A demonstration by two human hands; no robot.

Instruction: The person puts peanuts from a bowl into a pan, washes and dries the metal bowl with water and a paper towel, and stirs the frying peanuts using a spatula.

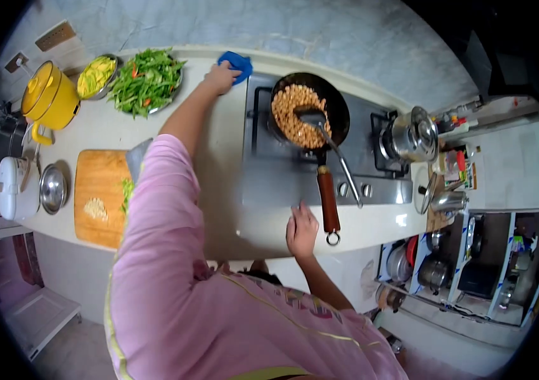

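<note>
My left hand (222,77) reaches to the back of the counter, its fingers on a crumpled blue cloth (237,65) beside the stove's left edge. Near the counter's front edge my right hand (302,231) rests with its fingers loosely apart, holding nothing, just left of the wok's wooden handle (328,201). The black wok (339,114) sits on the left burner of the gas stove (275,180). Inside it are peanuts (296,101) and a spatula (339,150), whose metal handle leans out over the front rim.
A steel pot (411,136) stands on the right burner. Leafy greens (147,82), a bowl of yellow-green slices (97,77), a yellow cooker (54,98) and a metal bowl (53,189) are at left. Chopped bits lie on the cutting board (95,171), partly hidden by my left arm.
</note>
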